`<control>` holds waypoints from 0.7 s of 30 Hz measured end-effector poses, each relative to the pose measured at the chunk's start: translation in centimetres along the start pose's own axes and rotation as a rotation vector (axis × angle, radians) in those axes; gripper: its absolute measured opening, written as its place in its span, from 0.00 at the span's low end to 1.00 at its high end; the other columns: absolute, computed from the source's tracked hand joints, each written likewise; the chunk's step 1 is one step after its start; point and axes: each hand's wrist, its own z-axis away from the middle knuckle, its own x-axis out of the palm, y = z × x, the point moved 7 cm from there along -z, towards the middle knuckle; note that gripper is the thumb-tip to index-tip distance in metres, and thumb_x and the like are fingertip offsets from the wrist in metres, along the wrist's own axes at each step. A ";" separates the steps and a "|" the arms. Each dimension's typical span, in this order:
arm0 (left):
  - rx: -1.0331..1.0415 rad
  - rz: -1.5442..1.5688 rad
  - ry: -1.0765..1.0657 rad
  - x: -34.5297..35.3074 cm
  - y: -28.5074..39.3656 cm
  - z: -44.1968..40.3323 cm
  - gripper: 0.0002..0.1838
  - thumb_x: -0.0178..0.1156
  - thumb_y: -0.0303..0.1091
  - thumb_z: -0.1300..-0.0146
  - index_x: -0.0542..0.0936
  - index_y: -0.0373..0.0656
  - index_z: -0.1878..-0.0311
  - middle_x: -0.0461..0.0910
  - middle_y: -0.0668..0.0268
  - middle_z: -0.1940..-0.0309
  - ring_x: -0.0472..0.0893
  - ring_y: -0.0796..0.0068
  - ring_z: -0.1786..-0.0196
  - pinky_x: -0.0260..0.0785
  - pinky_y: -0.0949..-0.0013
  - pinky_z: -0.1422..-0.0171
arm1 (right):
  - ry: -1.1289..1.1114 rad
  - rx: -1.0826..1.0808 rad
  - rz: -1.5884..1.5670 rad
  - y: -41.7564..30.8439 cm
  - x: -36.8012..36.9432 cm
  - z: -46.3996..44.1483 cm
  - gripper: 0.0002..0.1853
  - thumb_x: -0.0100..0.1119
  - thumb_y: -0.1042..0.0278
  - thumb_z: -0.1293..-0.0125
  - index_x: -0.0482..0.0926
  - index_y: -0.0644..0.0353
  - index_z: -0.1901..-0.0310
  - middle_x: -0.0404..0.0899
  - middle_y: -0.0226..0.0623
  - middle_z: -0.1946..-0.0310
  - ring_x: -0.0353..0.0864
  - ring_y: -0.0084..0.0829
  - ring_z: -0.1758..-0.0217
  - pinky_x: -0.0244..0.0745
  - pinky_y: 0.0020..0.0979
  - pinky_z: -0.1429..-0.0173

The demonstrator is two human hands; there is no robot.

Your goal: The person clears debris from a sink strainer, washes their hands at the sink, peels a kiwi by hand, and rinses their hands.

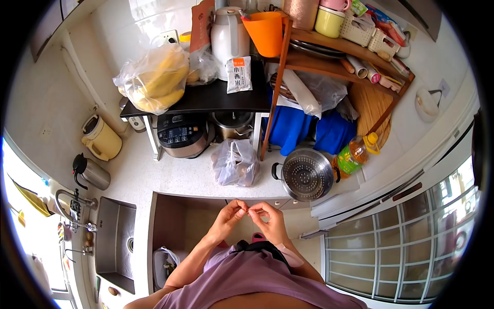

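My left hand (228, 220) and my right hand (268, 221) meet in front of my body, fingertips pinched together and almost touching. Whatever lies between the fingertips, if anything, is too small to make out. Just beyond them, on the counter (177, 181), sits a knotted clear plastic bag (234, 164) with brownish contents. To its right stands a steel steamer pot (307, 175) with a perforated bottom and black handles. Beside the pot, an oil bottle (354, 155) with a yellow cap leans at a tilt.
A black shelf (216, 98) carries bagged bananas (163, 77), a white kettle (227, 41) and a white packet (239, 75). Below it are a rice cooker (181, 135) and a steel pot (232, 123). The sink (116, 242) is at left, a bin (163, 260) below the counter.
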 end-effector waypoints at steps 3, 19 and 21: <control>0.070 -0.100 0.039 -0.2 -0.6 -0.2 0.07 0.50 0.34 0.29 0.70 0.39 0.57 0.71 0.70 0.63 0.69 0.80 0.55 0.61 0.75 0.43 | 0.007 -0.003 0.063 0.2 -0.1 0.0 0.05 0.60 0.73 0.37 0.77 0.66 0.63 0.81 0.36 0.70 0.82 0.24 0.67 0.76 0.26 0.61; 0.159 -0.384 0.081 -0.1 0.6 -0.2 0.07 0.53 0.30 0.31 0.71 0.36 0.58 0.76 0.62 0.63 0.74 0.72 0.55 0.65 0.70 0.47 | 0.025 -0.052 0.209 0.0 -0.4 0.0 0.05 0.62 0.74 0.39 0.76 0.65 0.65 0.81 0.35 0.69 0.82 0.24 0.68 0.73 0.25 0.69; 0.145 -0.420 0.105 -0.1 0.8 -0.1 0.07 0.55 0.30 0.33 0.72 0.36 0.58 0.76 0.61 0.63 0.75 0.70 0.55 0.65 0.69 0.46 | 0.034 -0.058 0.238 -0.1 -0.5 0.0 0.05 0.62 0.74 0.39 0.76 0.65 0.65 0.81 0.35 0.69 0.82 0.25 0.68 0.73 0.25 0.69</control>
